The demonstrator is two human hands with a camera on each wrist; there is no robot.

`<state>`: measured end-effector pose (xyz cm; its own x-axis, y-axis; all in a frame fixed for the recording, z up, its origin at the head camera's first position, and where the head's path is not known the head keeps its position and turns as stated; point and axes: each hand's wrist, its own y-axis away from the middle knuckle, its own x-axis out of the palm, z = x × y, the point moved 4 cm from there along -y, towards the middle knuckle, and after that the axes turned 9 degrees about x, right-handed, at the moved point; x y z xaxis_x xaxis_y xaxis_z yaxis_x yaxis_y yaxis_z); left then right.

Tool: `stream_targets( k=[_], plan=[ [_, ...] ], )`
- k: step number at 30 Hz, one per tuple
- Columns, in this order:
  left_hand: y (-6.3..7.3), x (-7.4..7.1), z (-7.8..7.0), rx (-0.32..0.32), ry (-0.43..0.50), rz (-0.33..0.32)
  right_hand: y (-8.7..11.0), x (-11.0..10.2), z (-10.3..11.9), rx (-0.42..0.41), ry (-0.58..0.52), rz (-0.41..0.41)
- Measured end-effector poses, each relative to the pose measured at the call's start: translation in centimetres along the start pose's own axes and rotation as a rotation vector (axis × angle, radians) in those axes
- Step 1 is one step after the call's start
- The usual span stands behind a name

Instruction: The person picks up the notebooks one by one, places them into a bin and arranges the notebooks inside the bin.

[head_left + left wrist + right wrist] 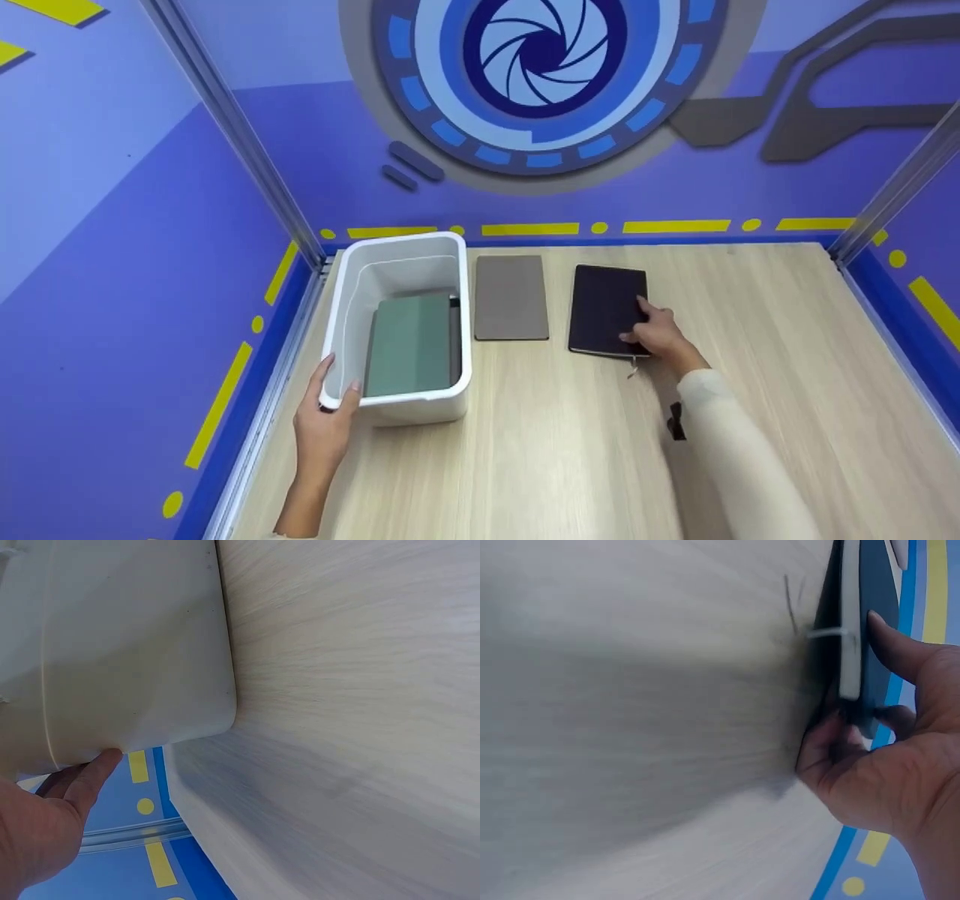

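Note:
A black notebook [606, 306] lies on the table at right of centre, a ribbon hanging from its near edge. My right hand [661, 331] grips its near right corner; in the right wrist view the thumb lies on the cover of the notebook [850, 630] and the other fingers are curled at its edge. My left hand [322, 431] holds the near left corner of a white plastic bin [466, 330], thumb over the rim and fingers along the outer side. Inside the bin, a green notebook [411, 345] rests over a darker one, mostly hidden.
Between the bin and the black notebook lies a grey-brown notebook [511, 298], close beside the bin's right wall. Blue-purple panels [315, 150] enclose the wooden table [555, 450] at the back and both sides. A small black object [676, 421] shows beside the right sleeve.

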<state>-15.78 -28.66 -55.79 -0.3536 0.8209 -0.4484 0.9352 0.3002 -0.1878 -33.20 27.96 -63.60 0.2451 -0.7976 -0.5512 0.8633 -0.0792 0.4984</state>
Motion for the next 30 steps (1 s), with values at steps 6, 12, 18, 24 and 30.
stream_targets(
  k=[6, 12, 18, 24, 30],
  plan=[
    [0.1, 0.0, -0.1, 0.019, 0.005, -0.008, 0.8, -0.3, -0.5, -0.046, -0.066, 0.032],
    [0.2, 0.1, 0.0, 0.031, 0.014, -0.011, 1.6, 0.0, -0.9, -0.02, -0.122, 0.043],
    [0.0, -0.1, 0.2, 0.03, 0.007, -0.024, 2.6, 0.7, -0.4, -0.012, -0.082, 0.043],
    [0.0, -0.1, 0.2, 0.035, 0.013, -0.038, 3.3, 1.0, -0.1, 0.008, -0.008, 0.027],
    [0.1, -0.1, 0.2, 0.025, 0.007, -0.032, 3.7, 1.0, 0.2, 0.022, 0.03, 0.013]
  ],
)
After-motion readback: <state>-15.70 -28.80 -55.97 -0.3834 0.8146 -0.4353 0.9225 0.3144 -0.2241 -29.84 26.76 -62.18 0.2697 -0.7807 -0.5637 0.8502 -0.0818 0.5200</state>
